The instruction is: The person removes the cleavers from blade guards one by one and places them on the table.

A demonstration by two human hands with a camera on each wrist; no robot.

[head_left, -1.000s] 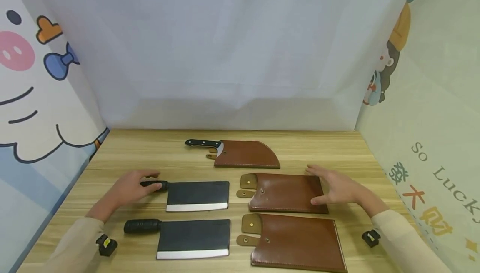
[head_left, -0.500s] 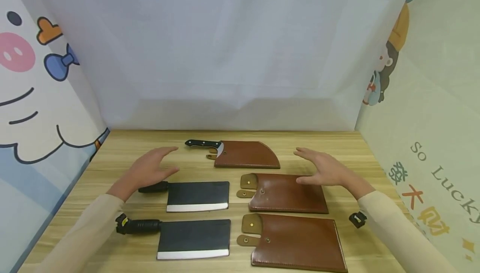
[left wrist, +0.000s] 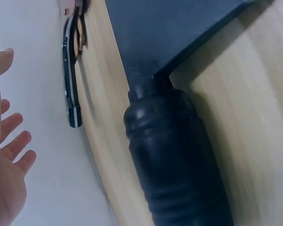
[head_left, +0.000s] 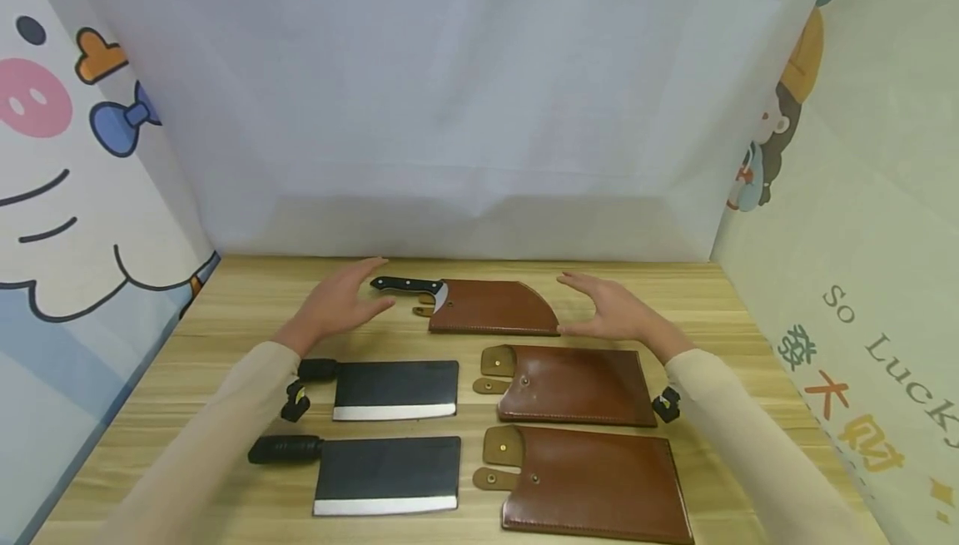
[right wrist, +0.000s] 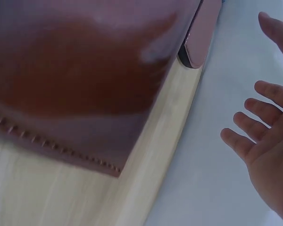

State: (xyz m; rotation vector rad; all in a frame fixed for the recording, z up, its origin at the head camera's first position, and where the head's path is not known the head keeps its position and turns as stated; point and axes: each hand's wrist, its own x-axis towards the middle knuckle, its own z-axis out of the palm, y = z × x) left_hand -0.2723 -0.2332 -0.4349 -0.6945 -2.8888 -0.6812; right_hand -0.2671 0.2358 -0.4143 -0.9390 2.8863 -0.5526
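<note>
At the back of the table lies a knife with a black riveted handle point(head_left: 407, 284), its blade inside a brown leather sheath point(head_left: 490, 307). My left hand point(head_left: 340, 299) is held by the handle's end, thumb and fingers spread apart, holding nothing. Opposite it, my right hand point(head_left: 610, 309) is at the sheath's rounded end with its thumb tip right at the lower corner; it too holds nothing. In the left wrist view the left hand point(left wrist: 9, 160) has its fingers apart beside the knife handle point(left wrist: 71, 80). The right wrist view shows the right hand point(right wrist: 273, 136) likewise spread.
Two bare cleavers, an upper one point(head_left: 397, 387) and a lower one point(head_left: 390, 474), lie on the wooden table point(head_left: 187, 412) at left. To their right are two brown leather sheaths, one upper point(head_left: 577, 387) and one lower point(head_left: 599, 483), with snap straps. Cloth walls stand around the table.
Both hands have moved inward and toward the back, from the upper cleaver's handle and the upper empty sheath to the two ends of the sheathed knife. The knives and sheaths have stayed put.
</note>
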